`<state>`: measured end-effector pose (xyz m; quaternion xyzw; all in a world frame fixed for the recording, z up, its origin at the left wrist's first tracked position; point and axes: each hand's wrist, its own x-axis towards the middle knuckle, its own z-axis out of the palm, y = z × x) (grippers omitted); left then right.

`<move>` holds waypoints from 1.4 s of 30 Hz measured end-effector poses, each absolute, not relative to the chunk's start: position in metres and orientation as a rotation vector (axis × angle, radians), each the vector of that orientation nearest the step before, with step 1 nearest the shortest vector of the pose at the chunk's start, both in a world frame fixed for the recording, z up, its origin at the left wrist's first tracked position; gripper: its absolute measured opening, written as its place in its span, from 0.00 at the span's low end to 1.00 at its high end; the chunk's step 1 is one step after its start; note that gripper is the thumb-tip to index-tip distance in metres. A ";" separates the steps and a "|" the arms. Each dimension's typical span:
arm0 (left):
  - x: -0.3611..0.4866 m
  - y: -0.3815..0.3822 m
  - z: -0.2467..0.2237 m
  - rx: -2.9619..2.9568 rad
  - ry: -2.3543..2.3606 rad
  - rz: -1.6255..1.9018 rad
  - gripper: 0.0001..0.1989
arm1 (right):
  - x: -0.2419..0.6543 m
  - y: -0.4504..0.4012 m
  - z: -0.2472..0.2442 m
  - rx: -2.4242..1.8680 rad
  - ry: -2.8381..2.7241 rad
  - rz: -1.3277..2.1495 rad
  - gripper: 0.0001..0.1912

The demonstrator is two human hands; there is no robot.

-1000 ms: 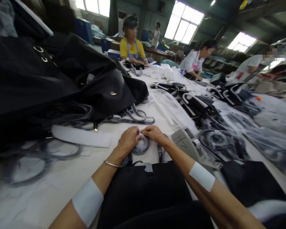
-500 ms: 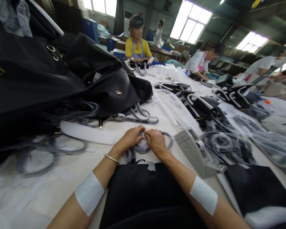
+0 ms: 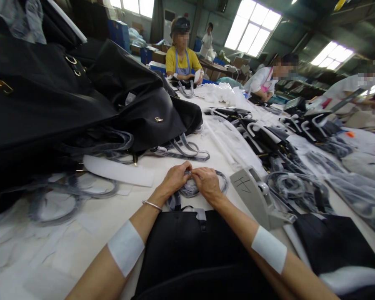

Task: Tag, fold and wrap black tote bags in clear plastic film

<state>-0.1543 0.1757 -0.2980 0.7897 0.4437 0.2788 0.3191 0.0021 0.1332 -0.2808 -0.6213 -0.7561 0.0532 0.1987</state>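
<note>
A coiled, plastic-wrapped strap (image 3: 190, 189) lies on the table just beyond a black bag (image 3: 187, 246) in front of me. My left hand (image 3: 177, 177) pinches the top of the coil from the left, fingertips together. From the right, my right hand (image 3: 207, 182) pinches at the same spot, its fingertips nearly touching the left ones. The coil's far right loop shows beyond my right hand. A grey tab sits on the bag's top edge. What exactly lies between the fingertips is too small to tell.
Right of my hands stands a grey tape dispenser (image 3: 253, 196). Large black bags (image 3: 153, 112) are piled at the left, near a white curved sheet (image 3: 118, 171). Wrapped straps and another black bag (image 3: 337, 241) lie right. People work across the table.
The view has shifted slightly. Both hands stay at the coil, and the right fingers now look straighter and pinched nearer the left fingertips.
</note>
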 end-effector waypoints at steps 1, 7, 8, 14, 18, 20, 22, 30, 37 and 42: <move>-0.154 0.175 -0.298 2.075 1.170 0.738 0.11 | 0.003 0.127 -0.281 -1.705 -2.158 0.146 0.11; -0.154 0.173 -0.298 2.084 1.181 0.758 0.09 | 0.000 0.102 -0.285 -1.652 -2.370 -0.107 0.22; -0.155 0.173 -0.297 2.091 1.183 0.755 0.09 | -0.002 0.100 -0.285 -1.669 -2.377 -0.144 0.22; -0.155 0.170 -0.294 2.135 1.193 0.715 0.05 | 0.003 0.082 -0.263 -1.652 -2.313 0.066 0.19; -0.154 0.172 -0.294 2.143 1.195 0.699 0.04 | 0.065 0.052 -0.227 -1.673 -1.915 0.194 0.14; -0.154 0.173 -0.294 2.155 1.213 0.672 0.05 | 0.114 0.032 -0.210 -1.840 -1.595 0.197 0.13; -0.154 0.175 -0.295 2.167 1.230 0.639 0.06 | 0.164 0.012 -0.198 -2.030 -1.309 0.201 0.16; -0.153 0.176 -0.294 2.184 1.290 0.600 0.07 | 0.230 -0.034 -0.221 -2.112 -1.249 0.563 0.29; -0.152 0.177 -0.294 2.178 1.285 0.600 0.06 | 0.203 -0.015 -0.239 -2.096 -1.184 0.420 0.27; -0.152 0.177 -0.294 2.169 1.285 0.621 0.06 | 0.196 0.019 -0.246 -2.013 -1.119 0.506 0.32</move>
